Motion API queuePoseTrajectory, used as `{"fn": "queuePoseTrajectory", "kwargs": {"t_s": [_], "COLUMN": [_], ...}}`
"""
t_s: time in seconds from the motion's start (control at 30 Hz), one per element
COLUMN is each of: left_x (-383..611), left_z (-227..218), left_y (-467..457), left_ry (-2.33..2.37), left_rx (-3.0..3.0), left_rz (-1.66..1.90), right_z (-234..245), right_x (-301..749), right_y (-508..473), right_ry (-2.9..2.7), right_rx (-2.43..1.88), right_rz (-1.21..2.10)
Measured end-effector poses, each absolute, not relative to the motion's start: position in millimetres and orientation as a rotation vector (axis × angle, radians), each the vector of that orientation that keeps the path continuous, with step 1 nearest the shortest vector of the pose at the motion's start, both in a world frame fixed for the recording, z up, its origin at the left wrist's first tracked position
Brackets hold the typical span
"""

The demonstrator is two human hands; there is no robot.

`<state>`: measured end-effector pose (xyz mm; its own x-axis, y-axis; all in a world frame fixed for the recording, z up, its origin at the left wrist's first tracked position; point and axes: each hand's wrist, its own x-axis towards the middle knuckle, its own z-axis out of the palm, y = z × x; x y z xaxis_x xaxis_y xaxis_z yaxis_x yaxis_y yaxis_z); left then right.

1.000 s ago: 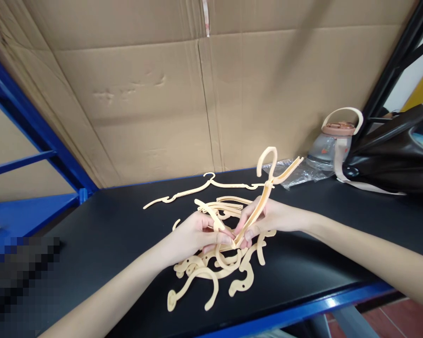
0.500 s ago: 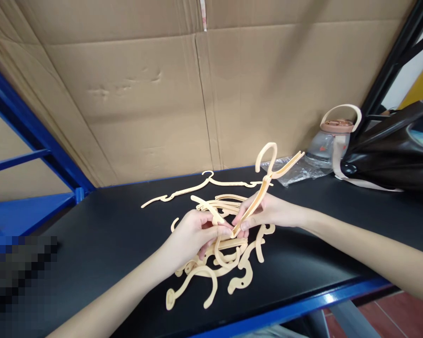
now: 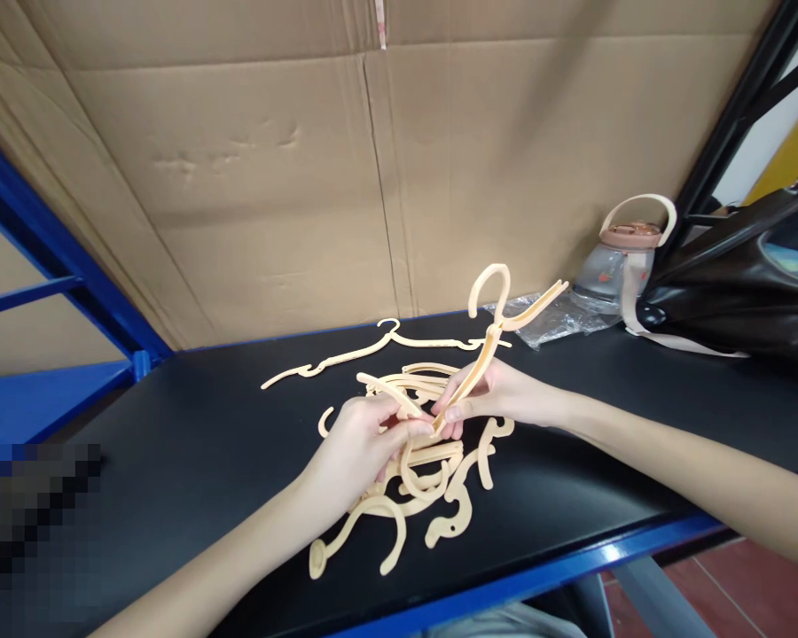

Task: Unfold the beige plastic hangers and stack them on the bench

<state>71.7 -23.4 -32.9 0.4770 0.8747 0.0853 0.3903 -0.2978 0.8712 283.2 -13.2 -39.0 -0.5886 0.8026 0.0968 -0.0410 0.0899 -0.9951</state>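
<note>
My right hand (image 3: 509,392) is closed around one grooved arm of a partly assembled cream plastic hanger (image 3: 484,361), whose hook and other arm point up and away. Pinched in my left hand (image 3: 359,443) is a cream hanger end piece (image 3: 387,390), slanting up to the left. The two parts meet at my fingertips, where my fingers hide most of the joint. Below and behind both hands lies a pile of loose hanger parts (image 3: 426,507), with a loose hook piece (image 3: 392,509) nearest me. Farther back, an assembled hanger (image 3: 359,353) lies on the black tabletop.
A cardboard wall (image 3: 272,204) closes off the back of the black tabletop (image 3: 192,452). At the right stand a strapped water bottle (image 3: 608,270) and a black bag (image 3: 724,283), beside crumpled clear plastic (image 3: 549,319). Blue frame bars (image 3: 73,230) rise at left.
The whole view has shifted slightly. Both hands keep their grips, with the end piece and the hanger arm still meeting at the fingertips; the hanger's tilt has changed only slightly.
</note>
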Motion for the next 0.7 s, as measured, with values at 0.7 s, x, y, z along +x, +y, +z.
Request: {"fn": "queuePoseTrajectory", "kwargs": {"t_s": [0.7], "left_x": [71], "left_z": [-24], "left_y": [-17], "left_ry": [1.033], "left_rx": [1.809], "left_rz": [1.241], "right_z": [-32], "right_x": [270], "right_y": [-16], "right_ry": [-1.535], "right_rx": [-0.788], "right_rz": [1.297]}}
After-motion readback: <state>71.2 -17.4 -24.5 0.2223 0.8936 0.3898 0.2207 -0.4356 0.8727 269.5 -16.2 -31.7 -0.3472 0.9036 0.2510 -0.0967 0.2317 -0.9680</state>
